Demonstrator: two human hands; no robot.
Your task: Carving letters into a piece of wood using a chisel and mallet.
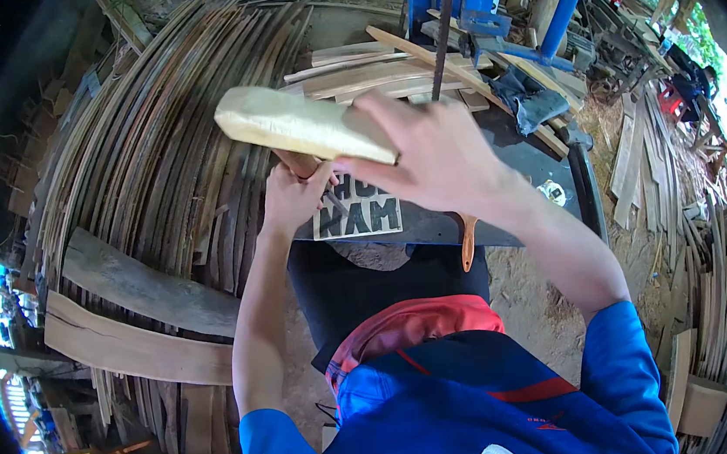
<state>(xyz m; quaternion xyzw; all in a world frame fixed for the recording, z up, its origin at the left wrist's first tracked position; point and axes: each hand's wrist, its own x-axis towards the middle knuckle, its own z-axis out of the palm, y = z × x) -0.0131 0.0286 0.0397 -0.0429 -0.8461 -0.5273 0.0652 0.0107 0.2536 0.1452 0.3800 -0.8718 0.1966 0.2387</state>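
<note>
Pale wood block (294, 127), clasped by the right hand (444, 153), might, I feared, slip leftward and hit the left hand (293, 199), closed around a brown handle (295, 160).

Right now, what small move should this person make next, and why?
Probably line the pale wood block up with the wooden handle: the right hand holds the block, the left hand grips the handle, and the two pieces overlap in this view, though I can't tell whether they touch.
</note>
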